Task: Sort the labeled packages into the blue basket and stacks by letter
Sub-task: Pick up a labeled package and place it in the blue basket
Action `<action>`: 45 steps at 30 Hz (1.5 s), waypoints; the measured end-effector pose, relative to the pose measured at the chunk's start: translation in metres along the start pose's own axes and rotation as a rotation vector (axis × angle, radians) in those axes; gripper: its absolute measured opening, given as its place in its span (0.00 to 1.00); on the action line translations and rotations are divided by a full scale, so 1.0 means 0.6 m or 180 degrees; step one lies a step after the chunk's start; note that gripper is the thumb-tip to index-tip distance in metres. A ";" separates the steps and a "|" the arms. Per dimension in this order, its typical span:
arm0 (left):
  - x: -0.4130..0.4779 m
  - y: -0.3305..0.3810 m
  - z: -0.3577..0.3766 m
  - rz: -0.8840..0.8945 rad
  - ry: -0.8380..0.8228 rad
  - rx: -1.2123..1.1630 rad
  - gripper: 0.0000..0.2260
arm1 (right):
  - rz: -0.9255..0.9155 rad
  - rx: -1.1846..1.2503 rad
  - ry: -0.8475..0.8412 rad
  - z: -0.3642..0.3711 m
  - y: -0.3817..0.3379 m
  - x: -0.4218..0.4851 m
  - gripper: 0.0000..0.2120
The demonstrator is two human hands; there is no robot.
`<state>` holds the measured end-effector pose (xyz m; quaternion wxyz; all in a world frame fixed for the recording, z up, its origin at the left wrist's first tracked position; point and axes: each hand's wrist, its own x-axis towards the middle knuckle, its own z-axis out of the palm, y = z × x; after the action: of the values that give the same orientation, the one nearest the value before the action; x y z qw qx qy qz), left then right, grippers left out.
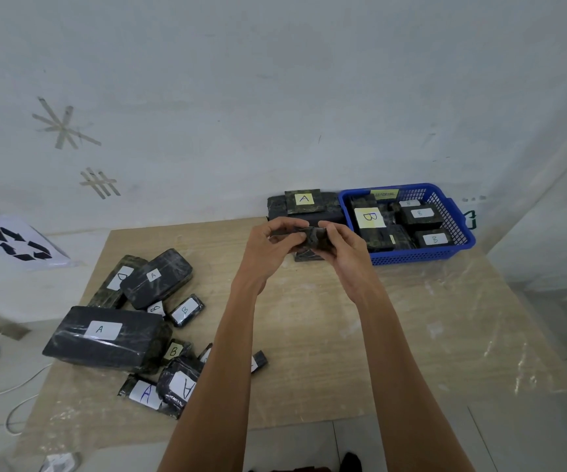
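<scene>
Mostly hidden, small dark package [312, 235] pinched between left hand [268, 247] and right hand [343, 253], label unreadable, above far edge of the table [411, 335], blue basket [421, 255] at far right corner, bare wood toward near right edge

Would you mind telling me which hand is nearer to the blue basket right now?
Right. The right hand is just left of the blue basket; the left hand is farther left. Both grip one small package.
</scene>
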<state>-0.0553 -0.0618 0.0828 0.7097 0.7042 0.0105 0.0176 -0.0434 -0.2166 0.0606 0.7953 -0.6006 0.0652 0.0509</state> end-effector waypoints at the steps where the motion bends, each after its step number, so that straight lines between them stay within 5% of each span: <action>1: 0.001 -0.001 0.000 -0.0049 0.0045 -0.0048 0.06 | -0.0067 -0.0046 0.0039 0.001 -0.002 -0.002 0.13; 12: -0.001 -0.022 0.001 -0.0134 0.0311 -0.0236 0.07 | -0.0225 0.0246 -0.0200 -0.006 -0.011 -0.009 0.10; 26: 0.001 -0.031 0.016 -0.0420 0.0044 -0.0454 0.11 | -0.0139 -0.0216 -0.0283 0.001 -0.019 -0.021 0.12; 45: -0.001 -0.028 0.034 -0.0301 0.0058 -0.0522 0.09 | -0.0337 -0.0333 0.0012 -0.016 -0.024 -0.025 0.14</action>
<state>-0.0548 -0.0821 0.0660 0.7649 0.6423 0.0487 -0.0087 -0.0561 -0.2296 0.0740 0.7643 -0.6440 0.0321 0.0109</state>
